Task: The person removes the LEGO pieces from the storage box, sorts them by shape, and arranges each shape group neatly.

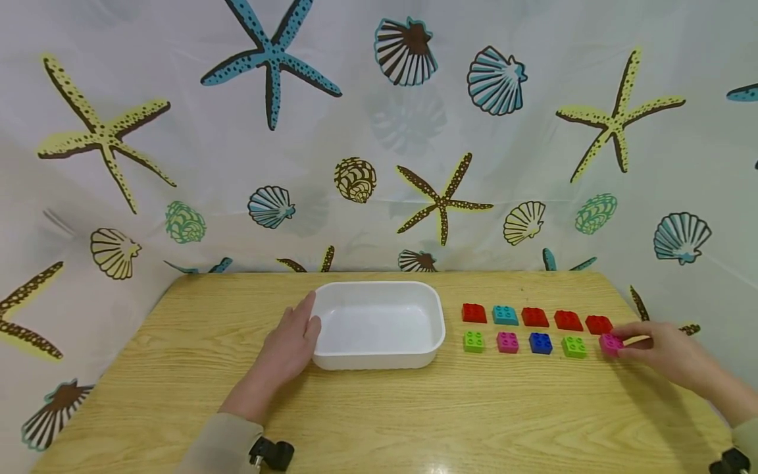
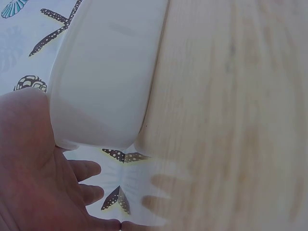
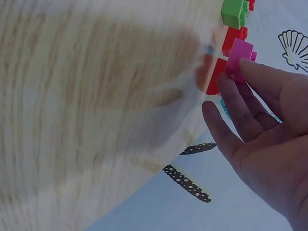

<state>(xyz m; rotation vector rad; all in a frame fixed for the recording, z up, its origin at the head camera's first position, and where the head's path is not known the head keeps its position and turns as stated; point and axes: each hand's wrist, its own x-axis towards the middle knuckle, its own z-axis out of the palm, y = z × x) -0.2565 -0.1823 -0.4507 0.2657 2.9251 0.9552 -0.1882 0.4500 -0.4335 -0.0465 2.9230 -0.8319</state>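
My left hand (image 1: pixel 290 342) holds the left end of a white plastic tray (image 1: pixel 379 361), its thumb at the rim. In the left wrist view, the tray's outer wall (image 2: pixel 103 82) lies beside the palm, with the other fingers spread past its end. At the far right, my right hand (image 1: pixel 669 352) pinches a pink building brick (image 1: pixel 610 344) between thumb and fingertips. The right wrist view shows this pink brick (image 3: pixel 239 57) in front of red bricks, near a green one (image 3: pixel 234 13). Whether it touches the table cannot be told.
Right of the tray, the back row has red bricks (image 1: pixel 474 313) and a light blue one (image 1: pixel 505 315). The front row has green (image 1: pixel 474 341), pink (image 1: pixel 507 342) and dark blue (image 1: pixel 540 343) bricks. A patterned curtain (image 1: pixel 355 131) borders the wooden table (image 1: pixel 414 415).
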